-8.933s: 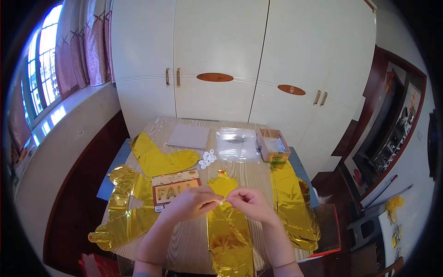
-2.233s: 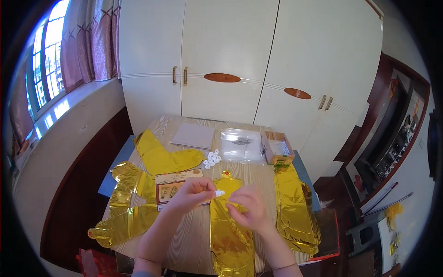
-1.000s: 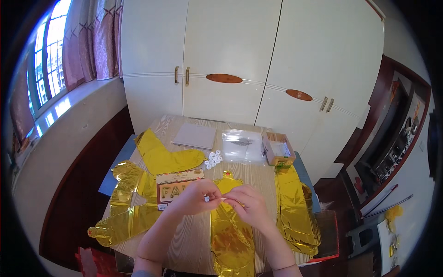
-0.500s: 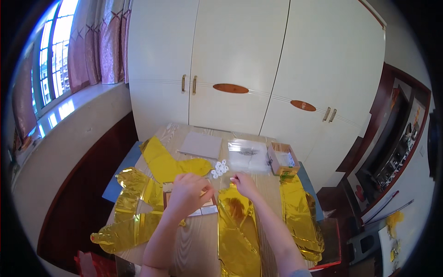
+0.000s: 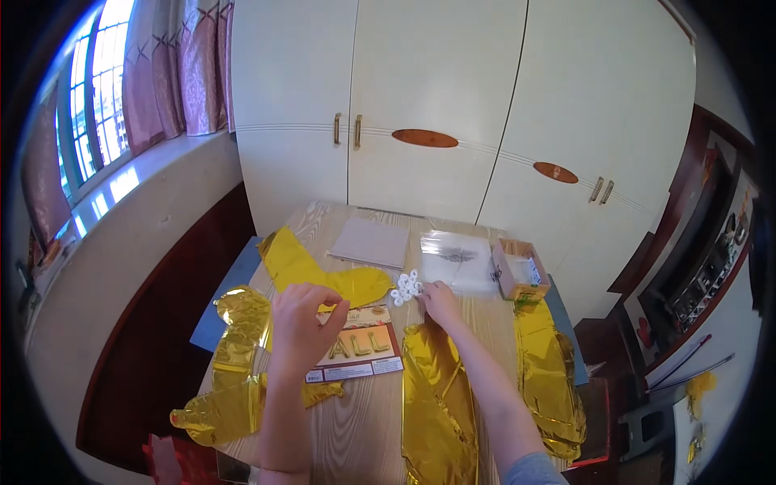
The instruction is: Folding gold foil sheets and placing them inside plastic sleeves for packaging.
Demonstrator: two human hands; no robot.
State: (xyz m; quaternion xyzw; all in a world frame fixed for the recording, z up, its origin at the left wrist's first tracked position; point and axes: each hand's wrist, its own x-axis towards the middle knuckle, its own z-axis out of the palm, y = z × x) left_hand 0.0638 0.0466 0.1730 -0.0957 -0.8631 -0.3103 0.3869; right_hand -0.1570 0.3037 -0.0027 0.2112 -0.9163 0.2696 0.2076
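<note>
My left hand (image 5: 303, 322) hovers over a printed card (image 5: 362, 347) with gold letter shapes pictured on it. Its fingers are bent, the thumb stands apart from them, and nothing shows between. Over at the heap of small white rolls (image 5: 406, 288), my right hand (image 5: 440, 304) pinches at a roll on the right edge. The fingertips are partly hidden there. A flat gold foil balloon (image 5: 436, 388) lies below my right hand, running toward the table's near edge. Another gold foil balloon (image 5: 323, 275) is spread behind my left hand, its tip beside the rolls.
More gold foil balloons lie at the left (image 5: 242, 356) and the right (image 5: 546, 380) of the wooden table (image 5: 343, 428). At the back are a grey flat pad (image 5: 370, 242), a clear plastic packet (image 5: 459, 263) and an open cardboard box (image 5: 519, 271). White cupboards (image 5: 436, 73) stand behind.
My right hand has moved forward to the white rolls. My left hand has drawn left and opened, uncovering more of the printed card. The whole view has shifted slightly.
</note>
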